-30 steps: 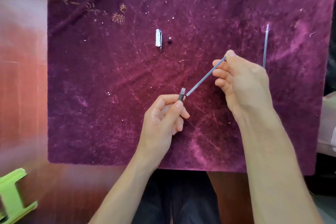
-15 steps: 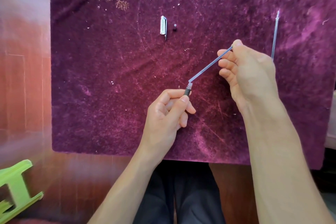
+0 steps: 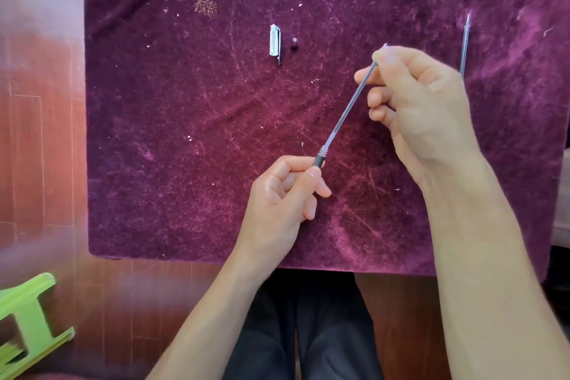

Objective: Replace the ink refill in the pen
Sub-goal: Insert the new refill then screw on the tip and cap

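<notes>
**Q:** Since the last look, what has changed?

**A:** Your refill (image 3: 348,109) has gone from pointing at the open threaded end of the pen's grip section (image 3: 318,160) to sitting inside it, and your right hand has lifted so the tube slants more steeply.

**Q:** How are my hands holding things?

**A:** Nearest you, your left hand (image 3: 283,194) is curled closed, thumb and forefinger pinching the dark grip section, probably to keep it steady as a socket. Just beyond, your right hand (image 3: 422,108) pinches the refill's far end between thumb and fingertip, other fingers loosely bent, likely so you can push along its length.

**Q:** And farther away on the cloth?

**A:** On the purple velvet cloth (image 3: 185,194), well apart from your hands, lie a clear pen cap (image 3: 274,44) and, just beside it, a tiny dark piece (image 3: 294,43). A second thin refill tube (image 3: 464,46) lies past your right hand, partly hidden; which one is spent I cannot tell.
</notes>
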`<state>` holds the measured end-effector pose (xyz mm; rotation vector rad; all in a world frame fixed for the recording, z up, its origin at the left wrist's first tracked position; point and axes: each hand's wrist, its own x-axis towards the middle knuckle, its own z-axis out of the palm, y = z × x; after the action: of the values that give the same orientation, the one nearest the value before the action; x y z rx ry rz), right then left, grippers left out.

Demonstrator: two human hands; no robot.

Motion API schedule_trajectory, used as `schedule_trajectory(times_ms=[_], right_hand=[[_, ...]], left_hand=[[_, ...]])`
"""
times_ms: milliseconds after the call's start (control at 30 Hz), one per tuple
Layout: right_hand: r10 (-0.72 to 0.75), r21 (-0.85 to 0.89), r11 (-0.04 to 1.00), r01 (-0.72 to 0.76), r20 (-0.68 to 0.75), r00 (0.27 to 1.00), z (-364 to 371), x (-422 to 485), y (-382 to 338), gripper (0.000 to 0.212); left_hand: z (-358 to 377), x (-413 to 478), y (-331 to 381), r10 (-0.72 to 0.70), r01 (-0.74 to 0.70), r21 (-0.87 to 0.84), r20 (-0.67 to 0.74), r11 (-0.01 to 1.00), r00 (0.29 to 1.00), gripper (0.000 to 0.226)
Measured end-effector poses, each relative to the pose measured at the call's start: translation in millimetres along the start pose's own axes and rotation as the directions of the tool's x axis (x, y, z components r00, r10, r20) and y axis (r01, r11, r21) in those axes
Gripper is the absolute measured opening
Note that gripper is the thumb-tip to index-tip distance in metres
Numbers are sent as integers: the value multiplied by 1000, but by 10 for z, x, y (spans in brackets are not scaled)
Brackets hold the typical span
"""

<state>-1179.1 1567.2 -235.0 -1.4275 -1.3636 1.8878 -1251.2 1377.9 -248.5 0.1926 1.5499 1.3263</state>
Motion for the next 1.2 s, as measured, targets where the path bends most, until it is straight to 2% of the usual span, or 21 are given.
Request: schedule_trajectory(times_ms=[100,267,700,1200], right_hand=[[-39,-70,997,45,88,995,13,-7,24,12],[-59,-120,990,77,146,988,23,-65,97,12],[-40,-164,984,77,219,975,-9,-256,327,12],[17,-192,981,30,240,971,-14,-349,364,14]], left_hand=[[6,-4,10,0,0,-10,6,1000,1000,13],[29,10,37,4,-5,-37,-13,999,1000,16],[51,51,73,4,-5,-40,-23,999,1000,17],[92,85,88,14,-16,-65,-31,998,999,21]])
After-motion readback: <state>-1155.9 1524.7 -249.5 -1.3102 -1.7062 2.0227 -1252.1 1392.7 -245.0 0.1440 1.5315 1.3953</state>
